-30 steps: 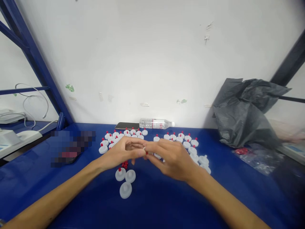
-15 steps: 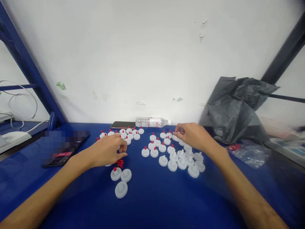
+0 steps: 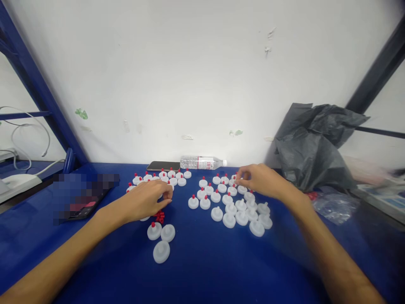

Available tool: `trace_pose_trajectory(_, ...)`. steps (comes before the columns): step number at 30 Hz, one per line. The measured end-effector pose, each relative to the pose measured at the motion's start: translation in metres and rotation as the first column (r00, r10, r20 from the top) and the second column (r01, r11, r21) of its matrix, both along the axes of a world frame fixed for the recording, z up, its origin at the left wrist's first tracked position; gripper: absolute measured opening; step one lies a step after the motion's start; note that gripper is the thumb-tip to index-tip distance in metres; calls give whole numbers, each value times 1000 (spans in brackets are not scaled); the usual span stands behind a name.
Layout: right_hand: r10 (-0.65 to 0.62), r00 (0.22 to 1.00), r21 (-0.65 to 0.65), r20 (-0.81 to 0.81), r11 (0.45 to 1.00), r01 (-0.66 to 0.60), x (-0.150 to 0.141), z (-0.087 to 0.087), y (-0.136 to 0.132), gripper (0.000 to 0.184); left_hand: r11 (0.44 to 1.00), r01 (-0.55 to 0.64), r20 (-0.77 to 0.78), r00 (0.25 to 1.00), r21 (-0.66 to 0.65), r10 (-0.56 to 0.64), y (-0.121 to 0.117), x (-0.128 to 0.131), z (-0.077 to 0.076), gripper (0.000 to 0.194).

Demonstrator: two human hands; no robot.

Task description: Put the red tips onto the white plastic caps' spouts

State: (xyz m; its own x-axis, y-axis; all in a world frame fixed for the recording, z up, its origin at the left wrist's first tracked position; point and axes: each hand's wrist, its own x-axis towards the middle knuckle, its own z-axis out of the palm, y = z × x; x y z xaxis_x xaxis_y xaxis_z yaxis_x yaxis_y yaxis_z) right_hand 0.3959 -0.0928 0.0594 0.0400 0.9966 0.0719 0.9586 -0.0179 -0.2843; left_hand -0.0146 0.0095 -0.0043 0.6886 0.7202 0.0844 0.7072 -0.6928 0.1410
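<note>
My left hand hovers at the left group, its fingers curled in and thumb near them; what they hold, if anything, is hidden. Just below it lies a small heap of red caps. In front of that are a white disc with a red tip and two plain white discs. At the back of the right group, my right hand pinches at a white disc, its fingertips partly covering it. Several red-tipped white discs stand around it, with several plain white discs nearer me.
Along the wall lie a dark phone and a clear plastic bottle. A dark flat device, partly pixelated, is at the left. A black plastic bag and a clear bag sit at the right of the blue table.
My hands, together at the middle one second ago, have parted. The left went to the red caps, the right to the back of the right group. Since half a second ago both shifted only slightly.
</note>
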Motion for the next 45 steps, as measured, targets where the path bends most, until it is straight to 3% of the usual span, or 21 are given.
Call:
trace_pose_trajectory(5, 95, 973, -203, -208, 969, -138, 9, 5, -12, 6, 995, 69, 78, 994, 70, -75, 0, 2, -3, 16)
trace_pose_trajectory(8, 135, 943, -235, -304, 949, -212, 11, -1, -11, 15, 985, 120, 106, 985, 122, -133, 5, 2, -10, 17)
trace_pose_trajectory(14, 147, 953, -16, -267, 988, -156, 15, 9, -13, 19, 939, 230, 181, 943, 256, -280, 9, 2, -21, 31)
trace_pose_trajectory(18, 221, 934, 191, -280, 967, -171, 2, 11, -14, 13, 904, 253, 244, 906, 345, -347, 6, 3, -24, 33)
trace_pose_trajectory(21, 331, 921, 370, -203, 897, -241, -24, -5, -9, 9, 875, 254, 305, 867, 411, -395, 2, 7, -23, 33)
trace_pose_trajectory(23, 460, 886, 490, -54, 785, -378, -46, -22, -5, 12, 860, 249, 375, 820, 446, -432, -4, 13, -19, 31)
trace_pose_trajectory(25, 560, 821, 581, 111, 633, -511, -69, -40, -2, 20, 839, 243, 443, 759, 487, -477, -11, 20, -14, 29)
trace_pose_trajectory(27, 596, 776, 621, 207, 533, -575, -88, -55, -2, 21, 809, 252, 483, 695, 531, -534, -20, 25, -9, 33)
trace_pose_trajectory(28, 595, 771, 637, 226, 509, -579, -95, -61, -3, 20, 798, 271, 489, 671, 538, -558, -24, 27, -6, 37)
trace_pose_trajectory(33, 581, 787, 718, 208, 455, -526, -113, -72, -8, 15, 853, 320, 558, 652, 413, -514, -32, 29, -5, 37)
trace_pose_trajectory(38, 524, 835, 765, 166, 466, -445, -113, -72, -8, 20, 819, 293, 554, 620, 493, -555, -25, 27, -16, 38)
trace_pose_trajectory(45, 522, 831, 778, 190, 436, -452, -113, -71, -9, 15, 831, 307, 554, 631, 464, -543, -28, 27, -17, 43)
